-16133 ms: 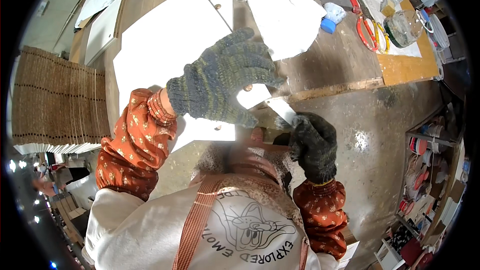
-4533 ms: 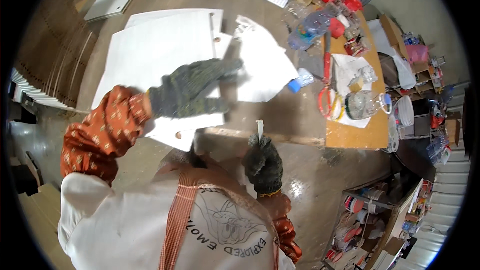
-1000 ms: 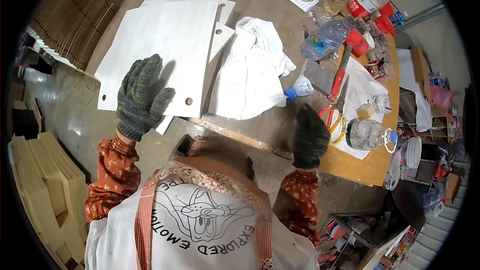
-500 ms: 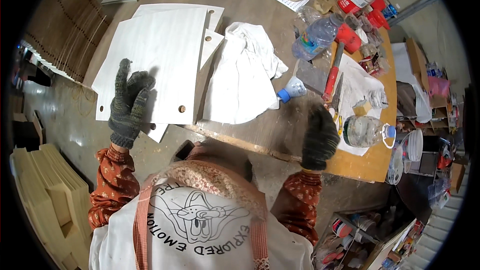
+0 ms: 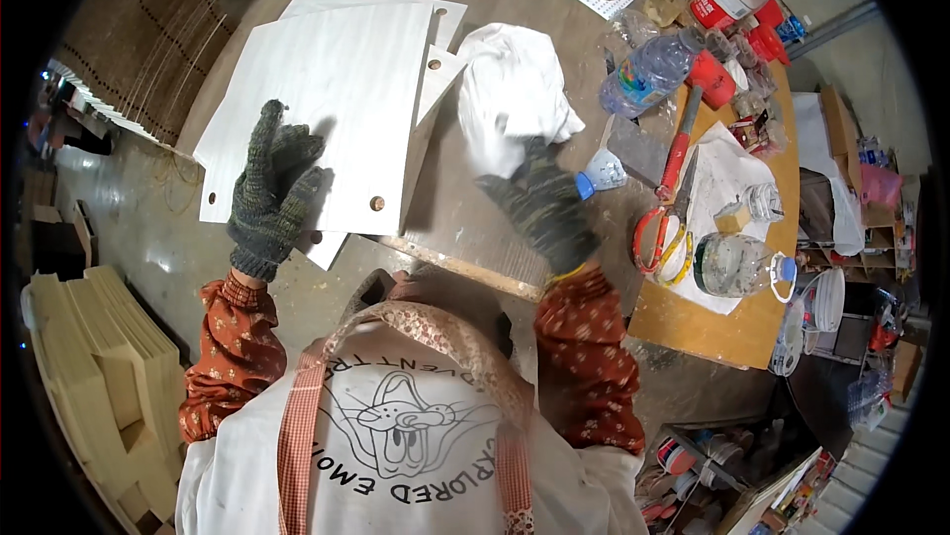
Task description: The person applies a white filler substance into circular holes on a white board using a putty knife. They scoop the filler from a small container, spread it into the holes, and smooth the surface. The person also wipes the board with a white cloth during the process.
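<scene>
My left hand, in a dark knitted glove, rests on the top white board near its lower left part, fingers stretched and apart. That board has round holes near its corners and lies over other white boards, their edges sticking out. My right hand, gloved the same way, is at the lower edge of a bunched white cloth. Its fingers are smeared by motion but appear to grip the cloth. Close by on its right lies a cut clear bottle top with a blue cap.
Right of my right hand are scissors with red and yellow handles, a red-handled hammer, a clear bottle and a clear jug. Corrugated brown sheets stand at the left; pale wooden panels are stacked below them.
My right hand has moved left from beside the scissors to the white cloth, uncovering the scissors' handles. The cloth's near end has drawn up and bunched. My left hand stays on the board.
</scene>
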`<action>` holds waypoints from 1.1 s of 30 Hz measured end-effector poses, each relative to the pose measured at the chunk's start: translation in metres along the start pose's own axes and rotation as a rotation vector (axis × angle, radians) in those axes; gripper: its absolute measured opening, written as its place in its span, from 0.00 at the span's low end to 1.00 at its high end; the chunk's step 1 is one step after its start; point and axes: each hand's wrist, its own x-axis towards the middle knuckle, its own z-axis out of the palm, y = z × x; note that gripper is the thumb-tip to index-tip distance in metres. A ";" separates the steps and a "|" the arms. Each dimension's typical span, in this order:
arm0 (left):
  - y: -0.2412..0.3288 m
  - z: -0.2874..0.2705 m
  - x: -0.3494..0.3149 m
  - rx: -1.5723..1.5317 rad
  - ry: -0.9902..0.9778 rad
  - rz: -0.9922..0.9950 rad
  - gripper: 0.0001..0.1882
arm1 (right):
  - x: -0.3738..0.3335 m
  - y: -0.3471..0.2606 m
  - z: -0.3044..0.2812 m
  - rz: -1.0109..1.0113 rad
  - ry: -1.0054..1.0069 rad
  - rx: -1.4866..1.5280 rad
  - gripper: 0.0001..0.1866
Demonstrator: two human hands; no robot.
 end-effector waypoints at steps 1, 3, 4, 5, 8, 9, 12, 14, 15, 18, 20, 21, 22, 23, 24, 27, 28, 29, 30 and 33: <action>-0.001 0.000 0.000 -0.004 -0.001 0.002 0.37 | 0.016 -0.002 -0.012 -0.031 0.033 0.355 0.39; -0.002 -0.002 0.001 0.002 0.003 0.020 0.37 | 0.022 -0.002 -0.026 0.064 -0.043 0.510 0.37; -0.003 -0.004 0.000 0.013 0.012 0.029 0.37 | 0.027 0.009 -0.028 -0.149 0.050 0.156 0.33; -0.003 -0.005 -0.001 0.047 0.015 0.071 0.37 | 0.030 0.026 -0.026 -0.358 0.152 -0.202 0.29; -0.007 -0.003 0.003 0.063 0.016 0.136 0.38 | 0.006 0.056 -0.021 0.175 0.177 0.201 0.16; -0.004 -0.002 0.001 0.083 0.028 0.127 0.38 | 0.003 0.062 -0.016 0.151 0.243 0.110 0.16; -0.006 0.000 0.006 0.155 0.016 0.198 0.37 | 0.014 0.039 0.014 -0.065 0.101 0.093 0.18; 0.001 0.000 0.000 0.074 0.041 0.155 0.36 | 0.042 0.005 0.021 0.033 -0.060 0.465 0.21; 0.005 0.007 0.002 -0.050 0.060 0.156 0.36 | 0.052 0.000 0.023 0.087 -0.103 0.391 0.21; -0.001 -0.008 0.037 0.839 -0.161 0.741 0.30 | 0.067 0.002 0.020 -0.044 -0.050 0.174 0.19; 0.057 0.013 0.056 0.907 -0.308 0.719 0.31 | 0.056 0.012 -0.010 -0.082 -0.155 0.286 0.16; 0.065 0.022 0.064 0.815 -0.326 0.670 0.34 | 0.052 0.015 -0.019 -0.110 -0.196 0.400 0.15; 0.075 0.031 0.072 0.733 -0.342 0.621 0.37 | 0.045 0.021 -0.029 -0.163 -0.149 0.368 0.15; 0.086 0.038 0.078 0.652 -0.350 0.571 0.40 | 0.041 0.034 -0.037 -0.239 -0.082 0.238 0.16; 0.090 0.050 0.091 0.673 -0.419 0.640 0.41 | 0.036 0.047 -0.045 -0.303 -0.005 0.104 0.16; 0.101 0.107 0.126 0.711 -0.709 0.459 0.46 | 0.009 0.111 -0.073 -0.152 0.055 -0.422 0.24; 0.088 0.116 0.129 0.860 -0.720 0.441 0.48 | 0.018 0.129 -0.057 -0.127 0.037 -0.414 0.25; 0.074 0.143 0.137 0.889 -0.762 0.514 0.49 | 0.016 0.137 -0.089 -0.094 -0.008 -0.412 0.25; 0.066 0.166 0.149 0.882 -0.790 0.684 0.50 | 0.010 0.148 -0.104 -0.063 -0.047 -0.376 0.24; 0.012 0.197 0.186 0.686 -1.062 0.523 0.48 | 0.000 0.176 -0.090 -0.046 -0.147 -0.499 0.33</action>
